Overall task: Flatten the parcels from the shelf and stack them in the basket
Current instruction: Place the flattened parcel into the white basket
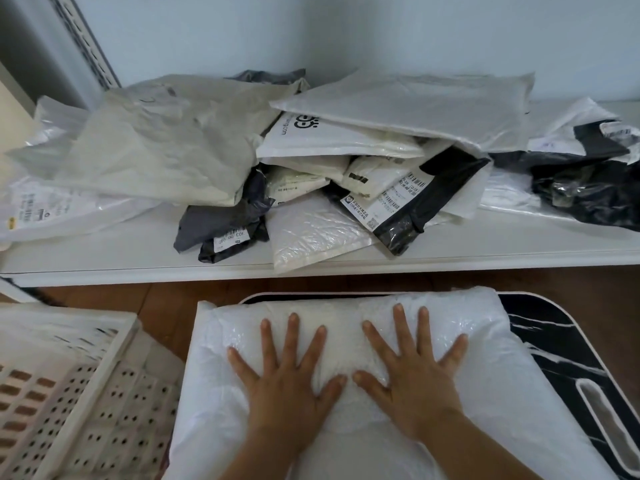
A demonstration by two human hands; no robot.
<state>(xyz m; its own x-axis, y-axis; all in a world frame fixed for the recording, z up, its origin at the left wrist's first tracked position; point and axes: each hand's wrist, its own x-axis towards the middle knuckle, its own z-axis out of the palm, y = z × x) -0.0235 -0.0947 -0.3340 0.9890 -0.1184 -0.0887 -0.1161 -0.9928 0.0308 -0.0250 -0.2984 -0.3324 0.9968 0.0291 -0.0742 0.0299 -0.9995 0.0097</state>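
Observation:
A puffy white bubble-wrap parcel (pixel 485 368) lies on a black marble-patterned board (pixel 561 344) in front of me. My left hand (pixel 287 379) and my right hand (pixel 408 372) press flat on the parcel's middle, fingers spread, thumbs nearly touching. Beyond them, the white shelf (pixel 138 251) carries a heap of several parcels: a large crumpled grey-white bag (pixel 162 150), a flat white mailer (pixel 408 105), a dark grey bag (pixel 225 226), a black bag with labels (pixel 426 202). The white perforated basket (pixel 86 393) stands at the lower left.
Brown wooden floor (pixel 166 303) shows between the shelf, the basket and the board. A perforated metal upright (pixel 83 39) rises at the shelf's back left against a pale wall. More black and white bags (pixel 585 174) lie at the shelf's right end.

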